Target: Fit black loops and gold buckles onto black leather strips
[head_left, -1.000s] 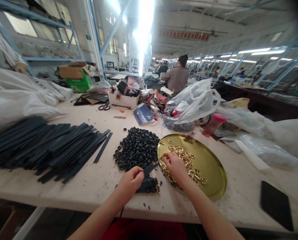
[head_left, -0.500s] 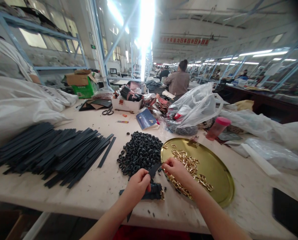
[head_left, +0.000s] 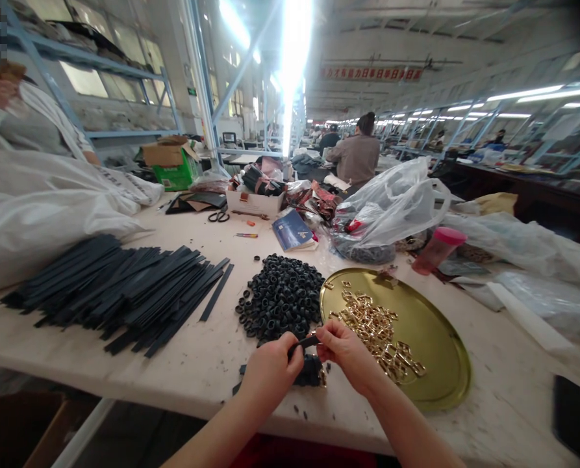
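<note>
A black strap (head_left: 308, 342) stretches between my two hands. My left hand (head_left: 276, 365) is closed on it, with thumb and fingers pinched together. My right hand (head_left: 341, 351) pinches the strap's other end; a small glint shows at those fingertips, too small to make out. Under my hands lies a stack of black straps (head_left: 308, 372) with gold buckles at one end, partly covered by my left hand. A heap of small black loops (head_left: 284, 292) sits just beyond. Gold buckles (head_left: 367, 318) lie loose on a round gold tray (head_left: 438, 354) beside my right hand.
Long black strips (head_left: 134, 292) are piled at the left, near a white sack (head_left: 50, 201). Farther back are scissors (head_left: 218, 216), a blue booklet (head_left: 293, 231), a plastic bag (head_left: 391, 201) and a pink-lidded jar (head_left: 438, 250). A dark flat object (head_left: 579, 416) lies at right. People are nearby.
My right hand has drawn back from the tray's edge to the strap's end, and my hands are closer together. The strap has turned more level. The whole view has shifted slightly.
</note>
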### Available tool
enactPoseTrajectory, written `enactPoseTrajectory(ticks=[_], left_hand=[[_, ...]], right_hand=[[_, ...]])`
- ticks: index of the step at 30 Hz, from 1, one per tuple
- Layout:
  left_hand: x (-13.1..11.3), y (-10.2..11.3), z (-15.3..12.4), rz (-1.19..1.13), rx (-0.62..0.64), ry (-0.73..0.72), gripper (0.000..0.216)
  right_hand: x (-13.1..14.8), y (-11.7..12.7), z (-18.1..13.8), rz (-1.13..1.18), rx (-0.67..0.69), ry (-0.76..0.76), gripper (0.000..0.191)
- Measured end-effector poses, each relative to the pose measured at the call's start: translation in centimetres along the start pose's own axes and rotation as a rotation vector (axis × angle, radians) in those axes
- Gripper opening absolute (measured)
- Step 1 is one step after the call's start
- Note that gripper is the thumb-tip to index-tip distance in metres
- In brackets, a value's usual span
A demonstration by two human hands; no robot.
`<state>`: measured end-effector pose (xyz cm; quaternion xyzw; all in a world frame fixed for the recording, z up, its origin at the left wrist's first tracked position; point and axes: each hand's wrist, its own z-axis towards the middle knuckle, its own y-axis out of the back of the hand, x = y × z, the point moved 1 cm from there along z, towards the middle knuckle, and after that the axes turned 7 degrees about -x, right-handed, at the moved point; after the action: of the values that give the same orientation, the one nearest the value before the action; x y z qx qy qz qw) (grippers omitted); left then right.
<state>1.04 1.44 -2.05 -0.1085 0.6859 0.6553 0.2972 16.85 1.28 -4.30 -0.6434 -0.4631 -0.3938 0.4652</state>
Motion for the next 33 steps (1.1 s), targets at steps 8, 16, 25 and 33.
enactPoseTrajectory(ticks=[8, 16, 25, 33], left_hand=[[0.4, 0.0, 0.0, -0.155, 0.001, 0.067, 0.018], [0.3, 0.3, -0.4, -0.311, 0.05, 0.047, 0.018], [0.3, 0.3, -0.8, -0.728, 0.255, 0.149, 0.024], [0.1, 0.2, -0.8, -0.847, 0.293, 0.209, 0.025]], right_hand=[[-0.7, -0.5, -0.7, 0.111, -0.014, -0.042, 0.031], [-1.2, -1.5, -1.4, 0.207, -0.071, -0.026, 0.024], [-1.9, -2.7, -2.0, 0.046, -0.164, 0.137, 0.026], [-1.9, -3.3, -2.6, 0.0, -0.135, 0.088, 0.032]])
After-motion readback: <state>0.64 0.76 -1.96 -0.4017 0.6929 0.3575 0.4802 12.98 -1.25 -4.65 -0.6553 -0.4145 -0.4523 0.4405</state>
